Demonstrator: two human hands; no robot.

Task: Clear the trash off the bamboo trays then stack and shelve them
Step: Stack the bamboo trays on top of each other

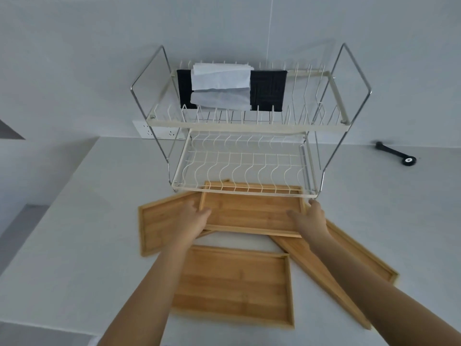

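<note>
Left hand (193, 217) and right hand (310, 218) clasp the top bamboo tray (249, 211) by its ends, fingers curled, apparently raised; next, level it onto the dish rack's lower tier (244, 168).

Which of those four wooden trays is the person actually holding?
The middle tray, nearest the dish rack: the left hand and right hand grip its ends. The other three lie untouched around it.

Two bare forearms enter from bottom edge, no sleeves in view. Bare left hand (193, 217): no glove, ring, watch or band visible. Bare right hand (310, 218): likewise unadorned, wrist bare. Fingers (295, 216) short, nails too blurred to tell. No other part of body visible.
</note>
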